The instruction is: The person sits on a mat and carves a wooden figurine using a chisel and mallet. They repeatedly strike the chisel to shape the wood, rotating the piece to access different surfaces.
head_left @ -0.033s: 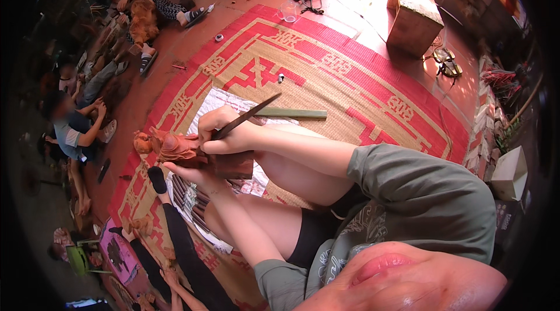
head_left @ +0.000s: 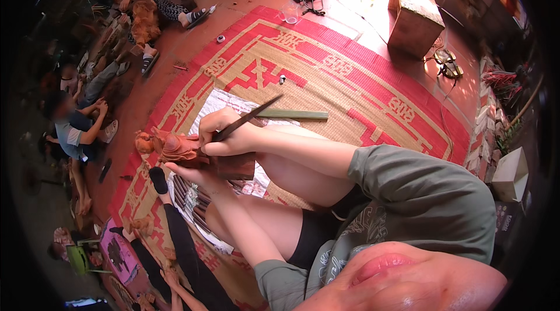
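A carved reddish-brown wooden figurine (head_left: 179, 146) lies tilted over my lap, its rounded head end to the left and its plain block base (head_left: 233, 167) to the right. My left hand (head_left: 189, 173) cradles it from below; most of those fingers are hidden under the wood. Closed around a dark, slim carving tool (head_left: 248, 117), my right hand (head_left: 224, 131) rests against the figurine's upper side. The tool's tapered end points up and to the right, away from the wood. Its other end is hidden by my fingers and cannot be made out.
Several thin tools (head_left: 189, 200) lie on a white cloth (head_left: 219, 105) beside my legs. A greenish flat bar (head_left: 297, 114) is on the red-and-tan mat (head_left: 326, 86). A wooden box (head_left: 415, 16) stands far right. Another person's dark-clad leg (head_left: 189, 252) stretches close by at left.
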`<act>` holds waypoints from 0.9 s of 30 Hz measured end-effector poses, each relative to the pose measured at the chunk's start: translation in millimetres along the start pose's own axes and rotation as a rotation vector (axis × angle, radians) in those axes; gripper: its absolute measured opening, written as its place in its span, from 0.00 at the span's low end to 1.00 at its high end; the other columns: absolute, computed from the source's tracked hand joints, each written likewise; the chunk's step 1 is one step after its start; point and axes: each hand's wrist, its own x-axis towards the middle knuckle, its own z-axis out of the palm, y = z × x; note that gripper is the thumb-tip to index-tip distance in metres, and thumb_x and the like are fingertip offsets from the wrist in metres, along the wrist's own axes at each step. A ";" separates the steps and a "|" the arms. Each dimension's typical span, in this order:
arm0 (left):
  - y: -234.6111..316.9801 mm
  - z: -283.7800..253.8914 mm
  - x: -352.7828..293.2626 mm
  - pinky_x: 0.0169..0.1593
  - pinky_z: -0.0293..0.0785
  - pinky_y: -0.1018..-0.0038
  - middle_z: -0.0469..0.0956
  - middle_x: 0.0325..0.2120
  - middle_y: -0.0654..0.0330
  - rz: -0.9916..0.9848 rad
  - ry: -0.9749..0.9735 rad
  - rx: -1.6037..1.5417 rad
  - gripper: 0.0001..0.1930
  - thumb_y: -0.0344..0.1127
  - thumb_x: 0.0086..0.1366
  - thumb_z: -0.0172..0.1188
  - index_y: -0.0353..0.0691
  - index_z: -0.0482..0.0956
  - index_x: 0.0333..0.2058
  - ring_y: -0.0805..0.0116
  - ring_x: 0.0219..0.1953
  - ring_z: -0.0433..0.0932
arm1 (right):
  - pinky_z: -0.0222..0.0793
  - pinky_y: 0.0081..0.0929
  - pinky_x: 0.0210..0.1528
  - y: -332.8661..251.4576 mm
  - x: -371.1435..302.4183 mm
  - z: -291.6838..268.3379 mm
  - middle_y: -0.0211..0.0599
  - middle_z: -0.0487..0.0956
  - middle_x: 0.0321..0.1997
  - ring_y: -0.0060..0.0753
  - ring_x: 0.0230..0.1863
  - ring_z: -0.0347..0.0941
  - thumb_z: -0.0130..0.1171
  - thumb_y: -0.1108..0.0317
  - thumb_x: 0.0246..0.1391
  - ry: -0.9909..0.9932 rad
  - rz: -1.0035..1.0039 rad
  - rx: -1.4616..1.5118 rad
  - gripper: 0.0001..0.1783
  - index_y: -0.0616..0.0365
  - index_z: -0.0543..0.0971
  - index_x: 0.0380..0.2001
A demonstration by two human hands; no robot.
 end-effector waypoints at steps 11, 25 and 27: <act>-6.9 12.0 -5.7 0.45 0.74 0.64 0.70 0.44 0.47 -0.024 0.011 -0.044 0.42 0.71 0.57 0.41 0.36 0.61 0.54 0.56 0.45 0.73 | 0.68 0.29 0.28 0.7 1.6 -5.0 0.39 0.75 0.19 0.35 0.25 0.74 0.62 0.73 0.39 0.092 -0.054 -0.002 0.09 0.62 0.72 0.15; -4.7 2.0 0.3 0.43 0.72 0.68 0.74 0.39 0.58 0.101 -0.309 -0.063 0.36 0.69 0.60 0.40 0.43 0.64 0.52 0.64 0.40 0.75 | 0.67 0.21 0.27 6.8 4.3 -1.5 0.36 0.76 0.20 0.23 0.23 0.72 0.60 0.77 0.38 -0.016 0.021 -0.096 0.06 0.64 0.73 0.16; -9.2 0.9 -0.5 0.48 0.70 0.68 0.72 0.45 0.58 0.068 -0.258 -0.134 0.36 0.68 0.60 0.41 0.43 0.64 0.53 0.64 0.45 0.73 | 0.67 0.20 0.28 4.7 2.6 5.9 0.35 0.77 0.23 0.21 0.25 0.72 0.60 0.78 0.39 0.037 0.085 0.020 0.06 0.65 0.72 0.16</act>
